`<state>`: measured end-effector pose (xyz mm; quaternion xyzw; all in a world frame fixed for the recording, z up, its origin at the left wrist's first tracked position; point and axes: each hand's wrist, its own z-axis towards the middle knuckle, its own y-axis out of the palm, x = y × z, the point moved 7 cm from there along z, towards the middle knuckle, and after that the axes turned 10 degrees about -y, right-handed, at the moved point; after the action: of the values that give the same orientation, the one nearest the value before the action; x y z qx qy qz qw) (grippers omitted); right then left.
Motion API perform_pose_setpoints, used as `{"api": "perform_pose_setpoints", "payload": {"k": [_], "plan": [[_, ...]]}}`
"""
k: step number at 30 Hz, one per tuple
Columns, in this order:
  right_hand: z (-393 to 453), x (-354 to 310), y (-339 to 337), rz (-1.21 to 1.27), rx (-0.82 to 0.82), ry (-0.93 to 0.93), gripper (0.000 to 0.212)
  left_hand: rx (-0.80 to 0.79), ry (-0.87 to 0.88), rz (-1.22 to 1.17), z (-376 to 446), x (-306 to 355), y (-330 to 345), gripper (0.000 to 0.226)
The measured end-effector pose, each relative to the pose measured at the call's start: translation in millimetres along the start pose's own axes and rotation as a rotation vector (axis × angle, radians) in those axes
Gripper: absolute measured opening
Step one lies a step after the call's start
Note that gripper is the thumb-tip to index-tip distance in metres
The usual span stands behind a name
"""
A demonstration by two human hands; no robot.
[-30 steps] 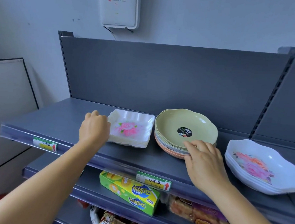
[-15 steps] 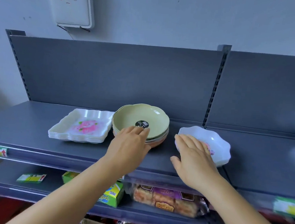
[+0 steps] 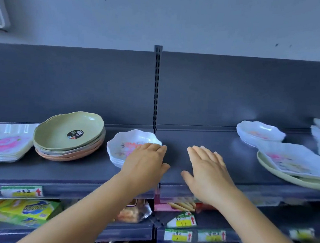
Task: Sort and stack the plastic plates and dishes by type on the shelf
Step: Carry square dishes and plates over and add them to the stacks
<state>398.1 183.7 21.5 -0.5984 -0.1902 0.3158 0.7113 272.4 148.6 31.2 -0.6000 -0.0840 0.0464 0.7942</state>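
Since the earlier frame the left hand [image 3: 145,163] has left the green plate stack [image 3: 69,131] and now lies open and empty over the near rim of the white scalloped dishes [image 3: 132,141]. The right hand [image 3: 207,169], open and empty, hovers over bare shelf [image 3: 192,135]. Mixed plates [image 3: 293,162] sit far right.

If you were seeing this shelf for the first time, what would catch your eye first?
Two open hands, the left hand and the right hand, hover mid-shelf. The left partly covers a stack of white scalloped floral dishes. Left of it sits a green-topped plate stack.
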Motion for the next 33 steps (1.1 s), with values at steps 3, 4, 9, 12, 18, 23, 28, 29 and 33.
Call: {"api": "perform_pose_setpoints", "payload": {"k": [3, 4, 9, 12, 18, 23, 28, 29, 33], "plan": [[-16.6, 36.4, -10.0, -0.014, 0.008, 0.041, 0.066, 0.000, 0.042, -0.012, 10.3, 44.2, 6.1, 0.051], [-22.3, 50.0, -12.6, -0.018, 0.008, 0.057, 0.066, 0.001, 0.059, -0.015, 13.4, 59.7, 7.9, 0.053], [-53.9, 112.0, -25.1, -0.043, 0.004, 0.125, 0.065, -0.016, 0.130, -0.037, 26.9, 127.9, 20.2, 0.052], [-72.3, 147.4, -33.8, -0.054, 0.016, 0.181, 0.059, -0.033, 0.151, -0.064, 34.7, 163.6, 28.3, 0.052], [-100.0, 213.0, -49.5, -0.053, 0.063, 0.317, 0.057, -0.057, 0.177, -0.118, 60.0, 220.3, 41.2, 0.045], [-119.3, 263.6, -52.8, -0.044, 0.075, 0.478, 0.057, -0.089, 0.214, -0.183, 85.3, 254.7, 54.6, 0.036], [-132.8, 297.3, -49.7, 0.049, 0.119, 0.611, 0.063, -0.127, 0.195, -0.270, 108.0, 276.9, 70.3, 0.036], [-135.2, 302.9, -47.4, 0.091, 0.125, 0.644, 0.065, -0.129, 0.191, -0.278, 112.0, 279.1, 73.9, 0.035], [-140.5, 321.0, -41.2, 0.262, 0.184, 0.752, 0.061, -0.135, 0.135, -0.307, 124.8, 279.6, 84.2, 0.033]]}}
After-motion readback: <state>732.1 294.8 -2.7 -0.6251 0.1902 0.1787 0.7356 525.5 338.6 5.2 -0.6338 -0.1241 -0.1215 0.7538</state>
